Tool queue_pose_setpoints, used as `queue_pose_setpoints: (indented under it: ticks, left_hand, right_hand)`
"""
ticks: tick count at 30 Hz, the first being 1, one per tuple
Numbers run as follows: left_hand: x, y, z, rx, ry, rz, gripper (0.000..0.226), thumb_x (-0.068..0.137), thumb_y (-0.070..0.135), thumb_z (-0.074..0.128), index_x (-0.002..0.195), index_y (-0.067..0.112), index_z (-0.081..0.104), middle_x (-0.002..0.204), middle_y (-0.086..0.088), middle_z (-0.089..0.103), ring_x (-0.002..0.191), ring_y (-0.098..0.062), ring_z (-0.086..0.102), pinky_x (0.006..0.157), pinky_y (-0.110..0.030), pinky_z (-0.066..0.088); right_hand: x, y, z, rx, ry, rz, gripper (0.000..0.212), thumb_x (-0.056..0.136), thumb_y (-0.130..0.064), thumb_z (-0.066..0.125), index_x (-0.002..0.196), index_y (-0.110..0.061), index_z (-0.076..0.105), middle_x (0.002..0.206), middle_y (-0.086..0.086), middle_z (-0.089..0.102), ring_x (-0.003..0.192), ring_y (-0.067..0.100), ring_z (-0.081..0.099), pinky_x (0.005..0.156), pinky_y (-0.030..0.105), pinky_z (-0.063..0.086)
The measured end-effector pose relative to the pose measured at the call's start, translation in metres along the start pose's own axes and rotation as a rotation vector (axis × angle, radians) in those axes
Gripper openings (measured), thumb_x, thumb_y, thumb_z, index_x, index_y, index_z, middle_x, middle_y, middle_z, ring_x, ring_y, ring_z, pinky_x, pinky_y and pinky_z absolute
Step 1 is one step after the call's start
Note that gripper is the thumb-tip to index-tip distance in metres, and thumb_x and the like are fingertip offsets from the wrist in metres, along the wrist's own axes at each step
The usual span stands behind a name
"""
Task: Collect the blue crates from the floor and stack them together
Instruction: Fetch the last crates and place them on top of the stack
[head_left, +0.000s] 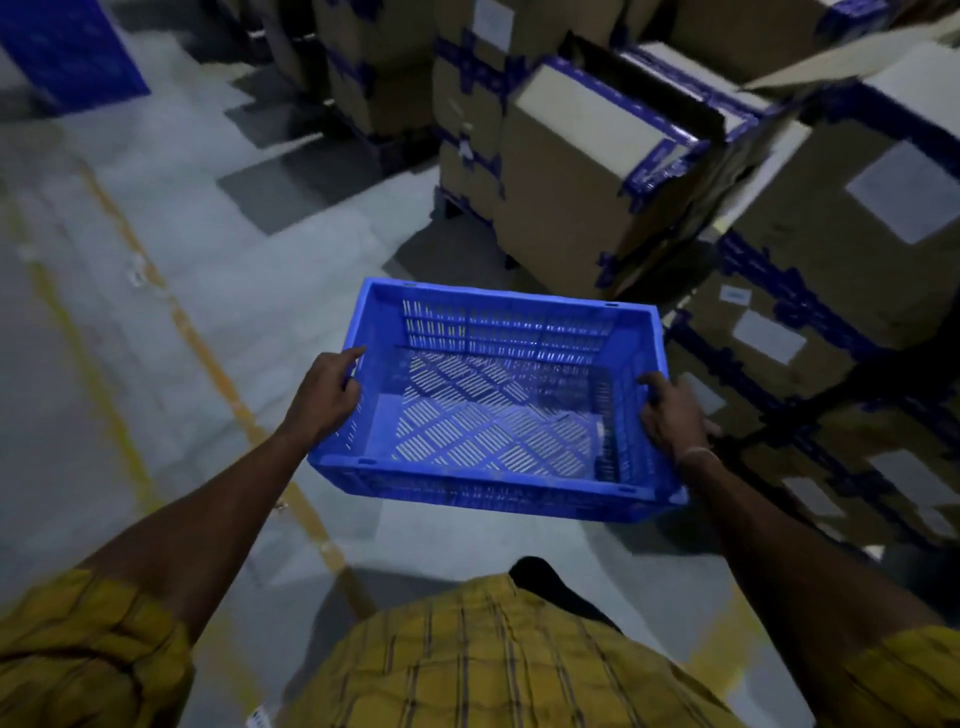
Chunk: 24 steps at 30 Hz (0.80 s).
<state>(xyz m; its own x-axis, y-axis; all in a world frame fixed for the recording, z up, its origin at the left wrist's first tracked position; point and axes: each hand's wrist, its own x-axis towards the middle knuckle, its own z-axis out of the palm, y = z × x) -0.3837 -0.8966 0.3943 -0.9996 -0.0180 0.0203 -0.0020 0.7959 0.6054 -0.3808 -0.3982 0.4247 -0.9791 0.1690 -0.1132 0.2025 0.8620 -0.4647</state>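
An empty blue slotted plastic crate (488, 410) hangs in the air in front of me, above the grey floor. My left hand (324, 392) grips its left short wall, fingers over the rim. On the opposite short wall my right hand (672, 415) holds the rim the same way. The crate is level and open side up. No other crate shows clearly in view.
Stacks of cardboard boxes (597, 171) bound with blue tape stand to the right and ahead, close to the crate. A blue panel (72, 47) is at the far left. Yellow lines (208, 353) run across the concrete floor on the left.
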Motion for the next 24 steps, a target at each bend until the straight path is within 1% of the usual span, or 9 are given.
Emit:
queue_pose_setpoints:
  ticks: [2,4,6,10,12,15,17,20,24]
  left_hand:
    - [0.009,-0.019,-0.007,-0.007,0.028,-0.051,0.054,0.092,0.005,0.054,0.145,0.013,0.049,0.113,-0.021,0.055,0.109,-0.035,0.054,0.089,-0.037,0.042]
    - [0.019,-0.037,-0.013,-0.019,0.07,-0.107,0.054,0.092,0.004,0.053,0.145,0.014,0.048,0.114,-0.02,0.054,0.11,-0.034,0.054,0.091,-0.037,0.041]
    - [0.034,-0.053,-0.02,-0.014,0.105,-0.148,0.054,0.092,0.004,0.053,0.145,0.013,0.049,0.113,-0.02,0.054,0.109,-0.034,0.054,0.092,-0.037,0.041]
    - [0.072,-0.078,-0.037,0.002,0.182,-0.22,0.054,0.091,0.002,0.054,0.144,0.011,0.05,0.111,-0.023,0.055,0.109,-0.035,0.053,0.093,-0.036,0.039]
    - [0.091,-0.086,-0.049,0.017,0.214,-0.247,0.054,0.091,0.001,0.054,0.144,0.01,0.05,0.112,-0.023,0.055,0.11,-0.034,0.052,0.094,-0.035,0.038]
    - [0.117,-0.097,-0.071,0.033,0.256,-0.309,0.054,0.091,0.002,0.054,0.144,0.01,0.05,0.11,-0.021,0.056,0.109,-0.032,0.051,0.094,-0.037,0.04]
    - [0.132,-0.106,-0.083,0.053,0.29,-0.328,0.055,0.088,0.002,0.054,0.142,0.009,0.051,0.106,-0.021,0.058,0.107,-0.035,0.054,0.094,-0.039,0.042]
    - [0.149,-0.12,-0.096,0.059,0.353,-0.391,0.056,0.087,-0.001,0.055,0.142,0.008,0.051,0.11,-0.023,0.059,0.109,-0.036,0.054,0.096,-0.041,0.043]
    - [0.167,-0.142,-0.119,0.038,0.422,-0.468,0.056,0.089,-0.001,0.055,0.144,0.01,0.05,0.11,-0.021,0.056,0.109,-0.036,0.055,0.096,-0.04,0.043]
  right_hand:
    - [0.034,-0.022,0.011,0.016,-0.021,-0.049,0.039,0.084,-0.003,0.055,0.118,-0.021,0.058,0.11,0.021,0.048,0.068,0.032,0.055,0.067,0.04,0.051]
    - [0.072,-0.043,0.024,0.008,-0.033,-0.103,0.04,0.081,-0.004,0.053,0.117,-0.021,0.058,0.106,0.021,0.047,0.062,0.031,0.053,0.061,0.041,0.051]
    - [0.112,-0.067,0.039,-0.019,-0.049,-0.156,0.042,0.078,-0.005,0.054,0.118,-0.018,0.06,0.103,0.016,0.044,0.064,0.035,0.056,0.063,0.047,0.053]
    - [0.194,-0.118,0.067,-0.045,-0.085,-0.267,0.046,0.079,-0.001,0.056,0.122,-0.016,0.061,0.108,0.019,0.047,0.077,0.039,0.058,0.076,0.042,0.053]
    - [0.231,-0.146,0.075,-0.023,-0.108,-0.298,0.047,0.078,0.0,0.055,0.122,-0.017,0.06,0.112,0.019,0.046,0.076,0.038,0.058,0.074,0.043,0.053]
    - [0.283,-0.189,0.083,-0.032,-0.148,-0.354,0.047,0.079,0.0,0.055,0.122,-0.016,0.06,0.11,0.018,0.046,0.074,0.036,0.056,0.072,0.041,0.052]
    - [0.319,-0.219,0.091,-0.036,-0.172,-0.413,0.046,0.08,0.0,0.055,0.123,-0.016,0.06,0.11,0.02,0.046,0.079,0.04,0.057,0.075,0.046,0.052]
    - [0.364,-0.267,0.104,-0.056,-0.195,-0.482,0.045,0.081,0.001,0.054,0.124,-0.013,0.061,0.111,0.022,0.045,0.078,0.043,0.057,0.074,0.051,0.053]
    - [0.406,-0.335,0.122,-0.098,-0.221,-0.586,0.046,0.082,-0.001,0.053,0.126,-0.014,0.059,0.114,0.023,0.044,0.077,0.043,0.057,0.072,0.048,0.053]
